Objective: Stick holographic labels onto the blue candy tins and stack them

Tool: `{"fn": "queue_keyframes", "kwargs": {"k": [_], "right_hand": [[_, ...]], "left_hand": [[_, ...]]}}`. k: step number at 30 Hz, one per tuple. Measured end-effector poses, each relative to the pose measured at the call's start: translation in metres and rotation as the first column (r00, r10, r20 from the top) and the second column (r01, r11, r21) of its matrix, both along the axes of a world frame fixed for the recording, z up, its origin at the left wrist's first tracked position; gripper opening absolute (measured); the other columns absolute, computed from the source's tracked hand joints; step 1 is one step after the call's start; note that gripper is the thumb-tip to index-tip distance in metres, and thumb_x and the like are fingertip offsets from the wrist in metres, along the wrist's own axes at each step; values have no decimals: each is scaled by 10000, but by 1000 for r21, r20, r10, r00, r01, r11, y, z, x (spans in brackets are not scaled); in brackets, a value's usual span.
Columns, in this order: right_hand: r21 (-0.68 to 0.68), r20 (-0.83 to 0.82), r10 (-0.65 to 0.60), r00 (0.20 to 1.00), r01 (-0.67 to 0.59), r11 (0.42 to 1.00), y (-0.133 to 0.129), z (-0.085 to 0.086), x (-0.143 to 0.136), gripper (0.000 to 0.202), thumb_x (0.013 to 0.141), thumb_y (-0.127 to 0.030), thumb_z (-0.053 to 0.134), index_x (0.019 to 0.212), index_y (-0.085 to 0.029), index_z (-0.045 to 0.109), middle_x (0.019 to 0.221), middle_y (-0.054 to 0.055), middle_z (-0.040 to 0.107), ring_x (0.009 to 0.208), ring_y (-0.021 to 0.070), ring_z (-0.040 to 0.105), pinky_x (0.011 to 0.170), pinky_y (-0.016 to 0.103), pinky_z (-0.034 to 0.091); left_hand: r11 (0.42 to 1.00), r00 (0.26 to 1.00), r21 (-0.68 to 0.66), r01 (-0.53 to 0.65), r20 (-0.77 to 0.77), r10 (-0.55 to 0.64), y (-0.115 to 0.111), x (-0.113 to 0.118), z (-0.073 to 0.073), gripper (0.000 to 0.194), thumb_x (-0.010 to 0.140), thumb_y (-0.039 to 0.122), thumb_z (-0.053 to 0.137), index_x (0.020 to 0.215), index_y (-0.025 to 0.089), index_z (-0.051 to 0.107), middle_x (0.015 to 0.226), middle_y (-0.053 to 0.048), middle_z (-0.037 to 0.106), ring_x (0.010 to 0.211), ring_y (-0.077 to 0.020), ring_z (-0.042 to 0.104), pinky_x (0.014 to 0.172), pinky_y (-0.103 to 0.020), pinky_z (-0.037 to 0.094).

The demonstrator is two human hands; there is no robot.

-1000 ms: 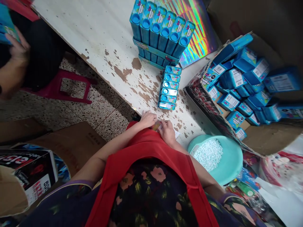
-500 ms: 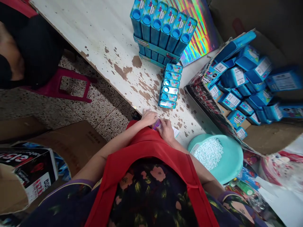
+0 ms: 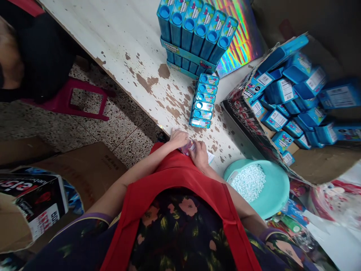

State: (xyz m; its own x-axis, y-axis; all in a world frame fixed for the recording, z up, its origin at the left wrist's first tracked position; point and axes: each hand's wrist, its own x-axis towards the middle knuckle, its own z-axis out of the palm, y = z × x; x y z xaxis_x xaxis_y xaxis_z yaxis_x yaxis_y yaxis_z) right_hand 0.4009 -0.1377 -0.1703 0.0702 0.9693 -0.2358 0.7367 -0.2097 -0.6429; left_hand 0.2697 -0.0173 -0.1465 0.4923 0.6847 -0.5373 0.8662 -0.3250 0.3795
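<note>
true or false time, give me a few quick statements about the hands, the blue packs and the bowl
1. Both hands, left hand and right hand, meet on a small sheet at the table edge. True.
2. The teal bowl is empty. False: it holds small white pieces.
3. A row of blue packs lies flat on the table. True.
4. The cardboard box of blue packs sits left of the hands. False: it is to the right.

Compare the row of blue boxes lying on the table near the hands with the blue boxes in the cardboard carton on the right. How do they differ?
The row of blue boxes lies flat on the table in one neat line; the boxes in the carton are heaped at mixed angles. The row shows its printed fronts with round windows; many carton boxes show white label panels. Both sets are the same blue and look alike in shape.
</note>
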Motion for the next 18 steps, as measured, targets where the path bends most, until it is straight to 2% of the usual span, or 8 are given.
{"fn": "queue_keyframes", "kwargs": {"k": [5, 8, 11, 14, 16, 18], "right_hand": [[-24, 41, 111, 993, -110, 994, -2, -6, -3, 561, 848, -317, 578, 1366, -129, 475, 1222, 183, 464, 1167, 303, 465, 1010, 471, 458], [-13, 41, 174, 984, -174, 985, -5, -7, -3, 513, 859, -318, 558, 1347, -171, 505, 1268, 178, 469, 1169, 311, 467, 1013, 494, 442], [-14, 36, 192, 981, -192, 981, -7, -6, -2, 399, 851, -316, 574, 1224, -178, 609, 1284, 179, 461, 1177, 316, 462, 1017, 492, 433], [2, 8, 134, 991, -134, 991, -8, -5, -1, 290, 848, -327, 587, 1090, -188, 666, 1257, 159, 458, 1182, 298, 459, 1021, 469, 436], [9, 3, 49, 999, -49, 999, -6, -4, -2, 364, 845, -322, 590, 1177, -175, 617, 1245, 161, 451, 1183, 286, 455, 1018, 461, 444], [2, 27, 23, 999, -23, 1000, -4, -3, -3, 518, 827, -319, 612, 1309, -151, 523, 1246, 174, 444, 1185, 294, 445, 1014, 481, 446]], "left_hand": [[1000, 998, 2, 9, -60, -9, 0, 4, -2, 284, 834, 266, 457, 790, 183, 724, 896, -104, 724, 982, -299, 591, 903, -481, 337], [1000, 997, 6, 0, -73, 0, 0, 5, -2, 268, 814, 261, 474, 797, 195, 733, 901, -100, 727, 1009, -302, 584, 910, -471, 336], [1000, 997, 3, -1, -77, 1, 1, 6, 1, 264, 806, 261, 482, 812, 202, 739, 913, -98, 727, 1028, -301, 580, 924, -468, 332], [1000, 998, -10, 4, -68, -4, 2, 5, 4, 266, 810, 266, 479, 804, 201, 737, 915, -94, 728, 1022, -295, 582, 920, -459, 338], [1000, 998, -10, 9, -60, -10, 2, 4, 4, 267, 813, 282, 481, 803, 200, 736, 919, -93, 727, 1015, -294, 585, 913, -455, 345], [1000, 998, 0, 10, -58, -10, 2, 3, 2, 273, 817, 289, 478, 805, 198, 735, 922, -95, 726, 1012, -296, 585, 912, -460, 348]]}}
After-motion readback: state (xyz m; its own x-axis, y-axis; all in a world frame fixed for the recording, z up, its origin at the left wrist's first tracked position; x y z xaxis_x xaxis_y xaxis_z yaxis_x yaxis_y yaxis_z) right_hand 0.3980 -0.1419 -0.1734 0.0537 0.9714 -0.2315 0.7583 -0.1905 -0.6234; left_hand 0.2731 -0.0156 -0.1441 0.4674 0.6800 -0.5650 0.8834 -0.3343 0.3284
